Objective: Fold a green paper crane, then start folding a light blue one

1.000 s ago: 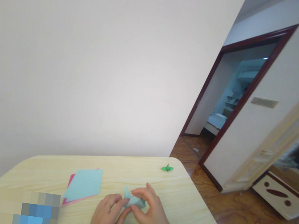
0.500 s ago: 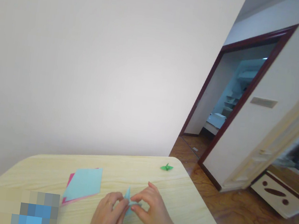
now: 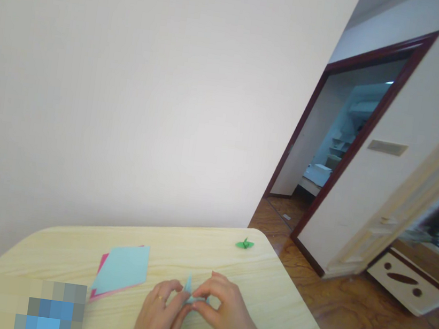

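Observation:
Between both hands is a small piece of folded light-blue paper, with one pointed tip standing up away from me. My left hand pinches its near-left side with thumb and fingers; a ring shows on one finger. From the right, my right hand grips another part of the same paper between thumb and index finger. The fingers cover much of the folds. Left of the hands lie light-blue paper sheets over pink paper. A small green folded-paper figure sits near the far right corner.
The light wood-grain table has rounded corners and stands against a white wall. A pixelated patch hides the lower left. Beyond the right edge are a wooden floor, a dark-red door frame and a low drawer cabinet.
My right hand has shifted slightly, its raised fingers lower and more curled. Both hands still hold the folded blue paper, whose right and lower parts show differently. The sheets and green figure stay put.

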The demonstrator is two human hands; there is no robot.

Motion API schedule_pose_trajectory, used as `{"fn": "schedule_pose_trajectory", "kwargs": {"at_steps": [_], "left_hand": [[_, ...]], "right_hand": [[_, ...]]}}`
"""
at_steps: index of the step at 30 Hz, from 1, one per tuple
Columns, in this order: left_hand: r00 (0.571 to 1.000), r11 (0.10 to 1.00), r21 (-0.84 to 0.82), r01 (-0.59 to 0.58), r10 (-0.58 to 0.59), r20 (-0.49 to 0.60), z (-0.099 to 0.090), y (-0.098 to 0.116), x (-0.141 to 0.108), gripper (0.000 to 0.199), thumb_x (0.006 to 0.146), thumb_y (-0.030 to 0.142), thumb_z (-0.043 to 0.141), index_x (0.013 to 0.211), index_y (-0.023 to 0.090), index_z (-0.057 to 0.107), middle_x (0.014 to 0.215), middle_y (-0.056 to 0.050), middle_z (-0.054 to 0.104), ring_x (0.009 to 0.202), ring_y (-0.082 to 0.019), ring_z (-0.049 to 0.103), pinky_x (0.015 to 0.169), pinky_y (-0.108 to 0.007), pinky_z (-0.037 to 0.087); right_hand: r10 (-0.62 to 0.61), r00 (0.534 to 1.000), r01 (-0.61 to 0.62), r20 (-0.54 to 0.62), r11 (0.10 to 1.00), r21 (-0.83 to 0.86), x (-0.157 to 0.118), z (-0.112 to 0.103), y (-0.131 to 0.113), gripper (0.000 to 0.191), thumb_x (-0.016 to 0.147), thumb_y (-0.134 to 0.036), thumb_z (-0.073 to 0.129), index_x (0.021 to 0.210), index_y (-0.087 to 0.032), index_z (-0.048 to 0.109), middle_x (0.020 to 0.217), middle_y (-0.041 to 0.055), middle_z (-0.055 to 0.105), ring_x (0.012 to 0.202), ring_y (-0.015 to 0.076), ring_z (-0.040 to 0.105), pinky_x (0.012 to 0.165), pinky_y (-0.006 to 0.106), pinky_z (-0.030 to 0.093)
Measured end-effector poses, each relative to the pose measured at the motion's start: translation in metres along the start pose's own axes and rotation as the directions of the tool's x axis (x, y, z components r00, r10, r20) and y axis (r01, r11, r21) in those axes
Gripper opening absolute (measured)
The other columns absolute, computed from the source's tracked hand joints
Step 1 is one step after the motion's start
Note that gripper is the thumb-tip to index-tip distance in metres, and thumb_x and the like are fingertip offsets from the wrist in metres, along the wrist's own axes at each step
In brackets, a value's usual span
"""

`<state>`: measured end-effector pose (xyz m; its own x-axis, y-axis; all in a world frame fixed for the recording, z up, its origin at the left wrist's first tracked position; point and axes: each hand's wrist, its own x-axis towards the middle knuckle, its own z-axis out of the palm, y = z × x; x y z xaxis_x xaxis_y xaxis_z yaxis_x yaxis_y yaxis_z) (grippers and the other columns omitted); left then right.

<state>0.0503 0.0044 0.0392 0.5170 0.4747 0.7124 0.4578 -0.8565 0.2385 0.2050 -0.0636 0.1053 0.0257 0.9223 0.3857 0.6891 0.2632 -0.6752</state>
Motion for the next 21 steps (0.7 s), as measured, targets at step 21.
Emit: {"fn": "schedule_pose_trajectory", "kwargs": {"at_steps": [21], "left_hand": [[0.996,0.996,-0.052,0.068,-0.071,-0.049,0.0021,-0.003,0.0006,0.027,0.083,0.038,0.051,0.103,0.023,0.059,0.088,-0.006,0.062,0.081,-0.02,0.061,0.069,-0.032,0.054]], "right_hand": [[0.077,0.997,-0.076,0.027,0.997,-0.007,-0.0025,-0.0082,0.0003,0.021,0.076,-0.012,0.057,0.095,-0.021,0.056,0.086,0.0012,0.063,0.082,0.0161,0.059,0.075,0.026,0.045]]}}
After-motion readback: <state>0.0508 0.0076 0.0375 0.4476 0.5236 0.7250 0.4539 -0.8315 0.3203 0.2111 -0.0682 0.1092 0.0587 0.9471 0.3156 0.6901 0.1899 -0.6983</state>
